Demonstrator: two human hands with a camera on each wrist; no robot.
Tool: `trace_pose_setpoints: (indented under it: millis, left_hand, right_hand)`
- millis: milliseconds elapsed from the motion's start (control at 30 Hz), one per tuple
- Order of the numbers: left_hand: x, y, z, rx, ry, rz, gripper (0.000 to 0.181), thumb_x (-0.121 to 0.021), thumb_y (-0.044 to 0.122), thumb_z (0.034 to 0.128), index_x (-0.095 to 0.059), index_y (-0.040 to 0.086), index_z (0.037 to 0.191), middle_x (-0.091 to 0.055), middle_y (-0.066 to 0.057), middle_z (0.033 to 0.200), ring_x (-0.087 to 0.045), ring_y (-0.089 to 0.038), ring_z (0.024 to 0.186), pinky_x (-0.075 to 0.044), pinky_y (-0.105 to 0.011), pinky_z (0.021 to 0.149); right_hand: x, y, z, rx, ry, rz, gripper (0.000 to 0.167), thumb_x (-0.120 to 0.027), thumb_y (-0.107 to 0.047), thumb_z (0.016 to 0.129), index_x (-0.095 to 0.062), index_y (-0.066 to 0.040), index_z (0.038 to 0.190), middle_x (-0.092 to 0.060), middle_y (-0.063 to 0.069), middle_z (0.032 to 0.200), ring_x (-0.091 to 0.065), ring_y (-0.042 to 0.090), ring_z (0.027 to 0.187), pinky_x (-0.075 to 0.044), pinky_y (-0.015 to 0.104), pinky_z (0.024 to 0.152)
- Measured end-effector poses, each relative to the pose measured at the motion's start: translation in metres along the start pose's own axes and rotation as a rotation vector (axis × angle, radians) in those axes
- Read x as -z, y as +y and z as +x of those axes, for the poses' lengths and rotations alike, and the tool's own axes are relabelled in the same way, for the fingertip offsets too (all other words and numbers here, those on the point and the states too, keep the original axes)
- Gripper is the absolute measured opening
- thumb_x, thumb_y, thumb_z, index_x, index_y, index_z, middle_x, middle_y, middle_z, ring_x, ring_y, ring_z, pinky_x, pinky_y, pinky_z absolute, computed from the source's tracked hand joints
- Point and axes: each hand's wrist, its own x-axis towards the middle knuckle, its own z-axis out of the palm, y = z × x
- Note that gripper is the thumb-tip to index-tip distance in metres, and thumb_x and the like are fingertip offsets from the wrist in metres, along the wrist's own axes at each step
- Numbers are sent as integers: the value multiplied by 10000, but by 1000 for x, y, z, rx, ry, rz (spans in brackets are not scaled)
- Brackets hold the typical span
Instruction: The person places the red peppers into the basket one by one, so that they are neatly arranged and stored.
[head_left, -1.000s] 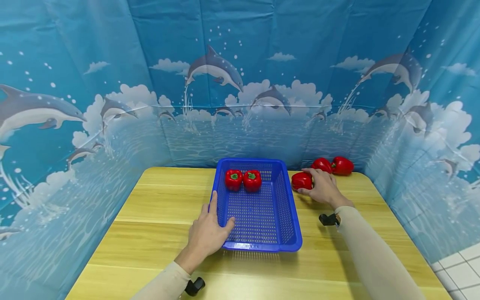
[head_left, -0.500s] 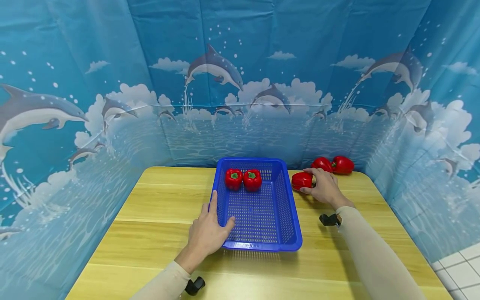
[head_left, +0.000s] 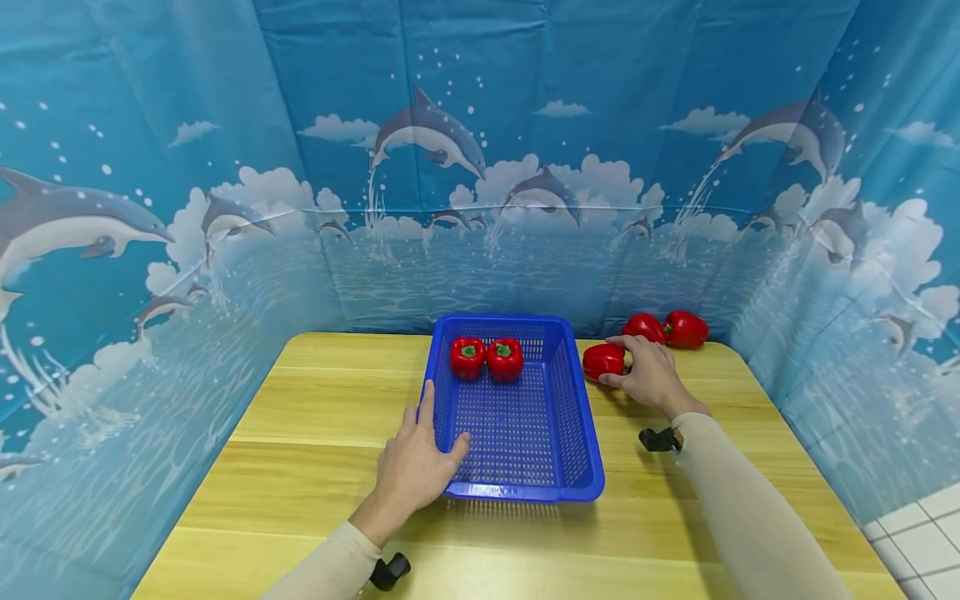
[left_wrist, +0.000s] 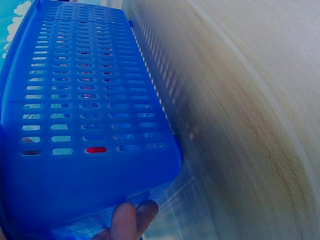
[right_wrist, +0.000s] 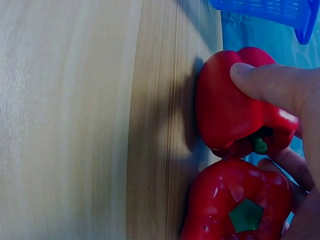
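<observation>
My right hand (head_left: 648,375) pinches a red bell pepper (head_left: 602,362) on the table, just right of a blue perforated plastic basket (head_left: 577,450). The right wrist view has the thumb across this pepper's (right_wrist: 222,102) side, with some fingers hidden behind it. A second bell pepper (right_wrist: 215,200), green stem showing, lies close by there. My left hand (head_left: 416,467) grips the basket's left rim, thumb on the inner side. Fingertips (left_wrist: 124,220) press the outer wall in the left wrist view. Inside the basket, two red bell peppers (head_left: 467,367) (head_left: 505,368) stand side by side at the far end.
Two more red bell peppers (head_left: 643,327) (head_left: 686,330) lie at the back right of the wooden table (head_left: 322,400), behind my right hand. A blue dolphin-print curtain (head_left: 480,275) hangs around the table's back and sides. White floor tiles (head_left: 918,537) show at lower right.
</observation>
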Motion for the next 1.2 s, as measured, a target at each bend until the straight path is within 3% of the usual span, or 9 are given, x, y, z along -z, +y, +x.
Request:
trace_pose_setpoints:
  millis: [233, 567, 967, 1200]
  left_hand:
    - [0, 1, 1, -6, -1, 3, 1109, -785, 541, 1048, -177, 145, 1888, -552, -303, 1711, -803, -493, 1023, -698, -660, 892]
    - [1, 2, 0, 2, -5, 13, 1106, -773, 559, 1053, -174, 153, 1889, -543, -298, 1724, -799, -513, 1085, -689, -675, 934]
    - [1, 2, -1, 2, -3, -2, 1103, -776, 544, 1053, -175, 146, 1888, -543, -307, 1722, -798, -534, 1107, -683, -689, 940]
    - [1, 2, -1, 4, -2, 12, 1107, -767, 562, 1050, -173, 148, 1888, -548, -296, 1721, -802, -526, 1081, -689, -670, 904]
  right_hand:
    - [0, 2, -1, 7, 14, 17, 789, -925, -313, 1016, -576, -29, 1665, -577, 351, 1644, -449, 590, 1592, -128, 859, 1378]
    - [2, 1, -2, 14, 38, 33, 783, -923, -303, 1016, -577, -34, 1664, -567, 343, 1659, -500, 576, 1554, -94, 822, 1418]
    - [5, -1, -4, 49, 77, 40, 759, -919, -280, 1016, -587, -40, 1655, -604, 308, 1602, -635, 534, 1324, -71, 801, 1436]
    - [9, -9, -5, 80, 109, 32, 755, -934, -273, 1003, -608, -37, 1641, -626, 289, 1573, -525, 545, 1529, -94, 816, 1426]
